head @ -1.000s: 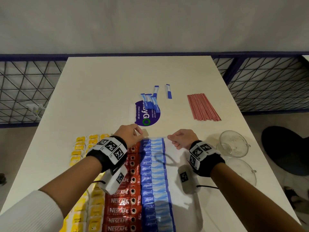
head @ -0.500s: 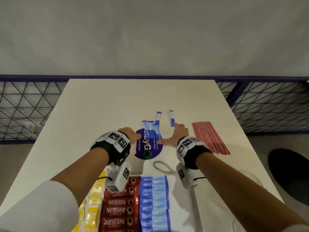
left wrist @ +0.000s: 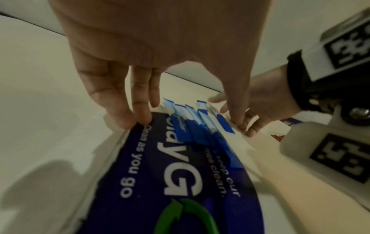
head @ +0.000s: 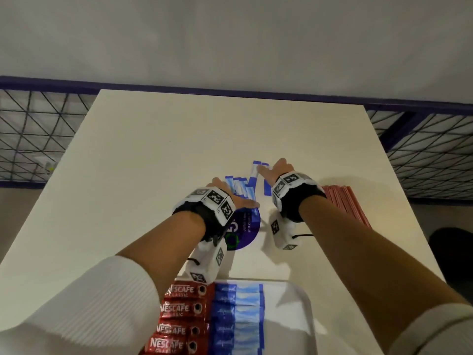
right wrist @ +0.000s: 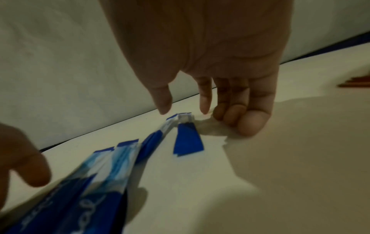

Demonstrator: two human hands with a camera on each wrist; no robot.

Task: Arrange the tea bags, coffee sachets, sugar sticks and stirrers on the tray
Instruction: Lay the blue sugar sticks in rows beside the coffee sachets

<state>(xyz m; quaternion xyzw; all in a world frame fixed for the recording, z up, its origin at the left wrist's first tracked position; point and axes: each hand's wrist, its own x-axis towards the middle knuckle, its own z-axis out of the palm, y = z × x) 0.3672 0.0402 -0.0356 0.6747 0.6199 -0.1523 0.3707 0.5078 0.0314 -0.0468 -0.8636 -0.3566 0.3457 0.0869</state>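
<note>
Pale and wide, the bench [head: 158, 155] runs up to a plain wall. Loose sugar sticks [head: 240, 187] lie fanned across a purple packet [left wrist: 180, 182] near the middle. The left hand [head: 225, 193] reaches over them, its grip released, fingers straight with tips on the packet's far edge. The right hand [head: 277, 170], also released, has thumb and forefinger spread above a stray stick [right wrist: 187, 139]. Red stirrers [head: 345, 203] lie beside it. On the tray [head: 299, 303] nearest the person, coffee sachets [head: 179, 311] and sugar sticks sit in rows.

Both hands are reaching across the table [head: 153, 155]: left hand [head: 231, 198] covering loose sugar sticks [head: 240, 187], right hand [head: 277, 170] touching two separate ones.
</note>
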